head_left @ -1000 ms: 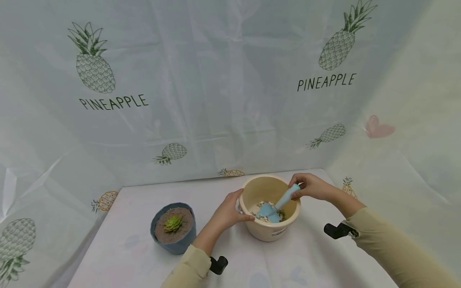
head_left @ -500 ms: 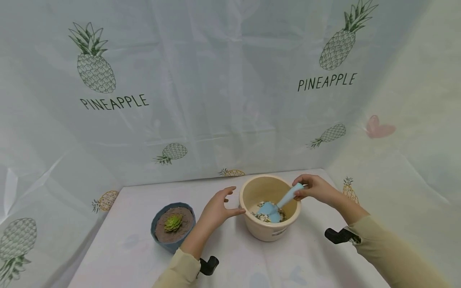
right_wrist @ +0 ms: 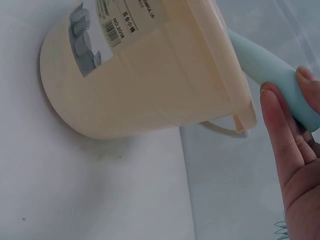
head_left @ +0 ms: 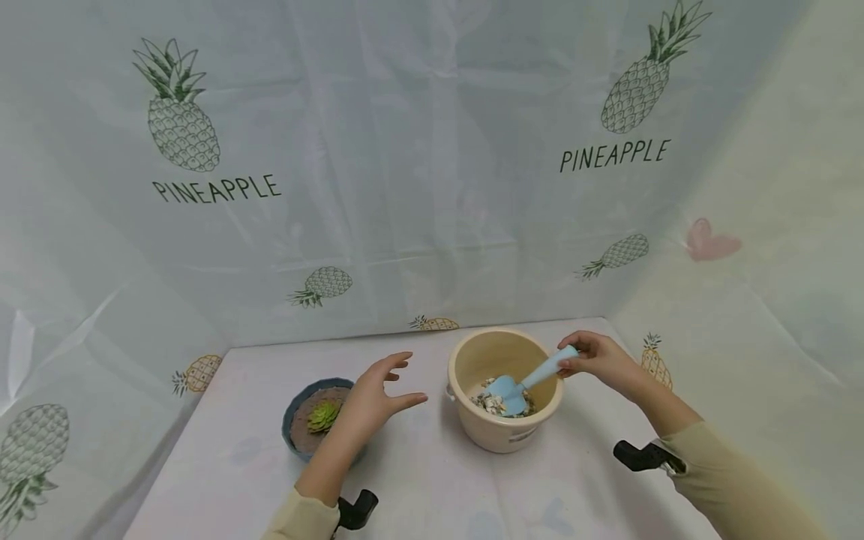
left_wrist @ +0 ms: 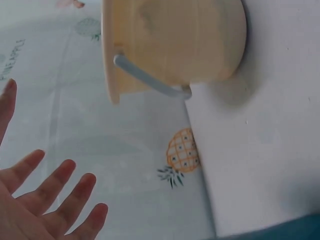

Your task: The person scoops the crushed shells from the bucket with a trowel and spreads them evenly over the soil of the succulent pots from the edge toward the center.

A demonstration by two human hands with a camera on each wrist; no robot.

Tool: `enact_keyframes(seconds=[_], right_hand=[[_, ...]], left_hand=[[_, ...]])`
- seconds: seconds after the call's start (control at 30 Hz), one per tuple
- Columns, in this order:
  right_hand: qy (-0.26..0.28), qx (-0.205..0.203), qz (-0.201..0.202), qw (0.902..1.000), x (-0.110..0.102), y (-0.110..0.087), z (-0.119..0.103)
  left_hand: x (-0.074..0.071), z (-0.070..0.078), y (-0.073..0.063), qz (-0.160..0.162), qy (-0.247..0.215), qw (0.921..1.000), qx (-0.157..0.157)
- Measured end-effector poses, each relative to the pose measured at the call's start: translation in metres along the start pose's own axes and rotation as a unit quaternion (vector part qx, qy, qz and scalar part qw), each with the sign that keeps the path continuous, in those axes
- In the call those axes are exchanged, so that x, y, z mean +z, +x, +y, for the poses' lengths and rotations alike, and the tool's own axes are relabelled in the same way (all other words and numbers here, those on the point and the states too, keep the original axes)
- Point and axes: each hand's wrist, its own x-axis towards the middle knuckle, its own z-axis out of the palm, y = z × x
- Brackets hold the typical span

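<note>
Well left of the round cream plastic bucket (head_left: 491,433) you have the round blue-grey pot (head_left: 286,424), a green rosette-shaped succulent (head_left: 323,417) in its brown soil (head_left: 301,433); nearer the bucket but apart from it, your left hand (head_left: 374,391) has its thumb and fingers spread wide; inside the bucket, the light-blue shovel (head_left: 529,380) slants among pale mottled pebbles (head_left: 493,404); at the bucket's right rim, your right hand (head_left: 598,361) pinches the shovel's handle.
</note>
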Motion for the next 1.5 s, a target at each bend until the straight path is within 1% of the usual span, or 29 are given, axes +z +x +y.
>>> enact_keyframes(seconds=[0.17,0.27,0.37,0.5,0.63,0.77,1.0,1.2,1.33,1.5], right_hand=[[0.011,0.002,0.023,0.9997,0.001,-0.005,0.004],[0.016,0.007,0.036,0.9992,0.001,-0.007,0.006],[0.014,0.006,0.049,0.9987,0.001,-0.01,0.006],[0.02,-0.004,0.07,0.9973,0.001,-0.012,0.004],[0.029,-0.014,0.088,0.9956,0.004,-0.008,-0.004],[0.032,-0.017,0.094,0.9949,0.011,0.001,-0.014],[0.059,-0.02,0.084,0.9945,0.036,0.018,-0.033],[0.091,-0.015,0.065,0.9936,0.066,0.033,-0.042],[0.109,-0.01,0.048,0.9929,0.089,0.042,-0.049],[0.137,-0.007,0.026,0.9902,0.114,0.051,-0.056]], left_hand=[[-0.017,-0.008,-0.01,0.026,-0.005,0.9995,-0.015],[-0.027,-0.012,-0.019,0.04,-0.01,0.9989,-0.022],[-0.036,-0.019,-0.029,0.049,-0.009,0.9984,-0.028],[-0.047,-0.029,-0.039,0.054,-0.023,0.9979,-0.028],[-0.057,-0.039,-0.05,0.057,-0.039,0.9974,-0.023],[-0.064,-0.051,-0.058,0.059,-0.025,0.9977,-0.022],[-0.075,-0.07,-0.067,0.062,-0.008,0.9976,-0.03],[-0.085,-0.085,-0.074,0.071,0.021,0.9966,-0.034],[-0.088,-0.098,-0.078,0.078,0.017,0.9959,-0.042],[-0.09,-0.116,-0.082,0.089,0.007,0.9947,-0.052]])
